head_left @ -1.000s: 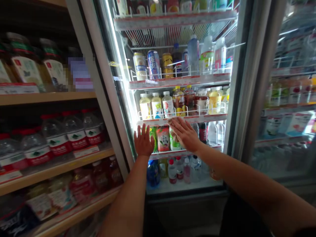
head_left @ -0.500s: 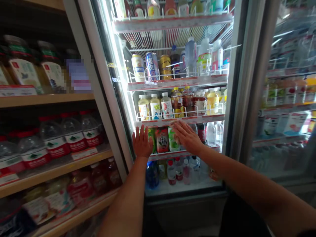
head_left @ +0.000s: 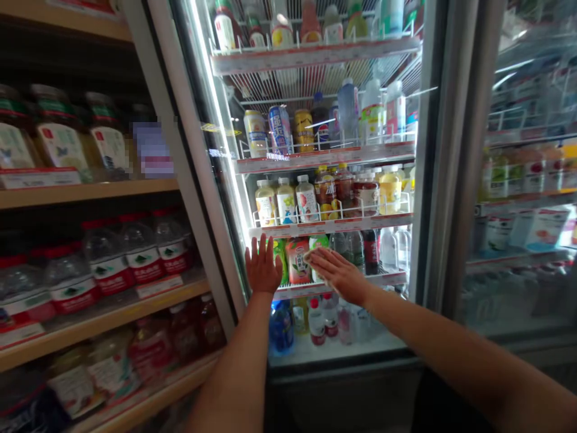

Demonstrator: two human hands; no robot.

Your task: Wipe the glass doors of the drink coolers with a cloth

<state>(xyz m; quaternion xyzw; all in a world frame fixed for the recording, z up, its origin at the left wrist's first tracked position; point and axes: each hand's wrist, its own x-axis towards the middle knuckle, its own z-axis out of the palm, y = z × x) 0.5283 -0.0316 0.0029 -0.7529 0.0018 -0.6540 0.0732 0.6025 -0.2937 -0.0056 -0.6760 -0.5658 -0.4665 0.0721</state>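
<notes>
My left hand lies flat with fingers spread upward against the glass door of a lit drinks fridge, near its left edge. My right hand is stretched flat on the same glass, farther right, pressing a pale cloth under its fingers. Only the cloth's edge shows; the palm hides the rest. Behind the glass, between my hands, stand a red drink pack and a green pack.
Left of the fridge, wooden shelves carry red-capped water bottles and dark juice bottles. Inside the fridge, wire shelves hold cans and bottles. Another glass-fronted fridge stands on the right, past a metal frame.
My right hand has slid downward and slightly left over the glass with the cloth. My left hand stays flat at nearly the same spot. The view has shifted slightly.
</notes>
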